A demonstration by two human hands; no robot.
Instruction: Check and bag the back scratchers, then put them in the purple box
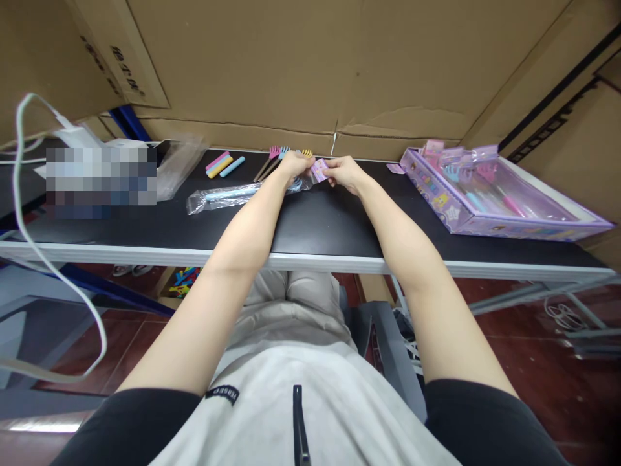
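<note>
My right hand (345, 173) is closed, its fingertips pinching the right edge of a small purple printed card (319, 170). My left hand (294, 167) is closed at the card's other side, beside the end of a clear plastic bag (196, 202); its fingertips are partly hidden. Inside the bag lies a light blue back scratcher (233, 193), its claw end near my left hand. Behind the left wrist are several more back scratcher heads, among them a pink claw (274, 152) and a yellow claw (307, 153), with thin rods running toward me.
Pink, yellow and blue tubes (232, 167) lie left of the scratchers. Empty clear bags (180, 169) are further left, near a white cable (19, 162). At right, a purple display box (453, 223) holds several bagged scratchers. Another purple card (395, 169) lies beside it. Cardboard walls (272, 65) enclose the black table (330, 226).
</note>
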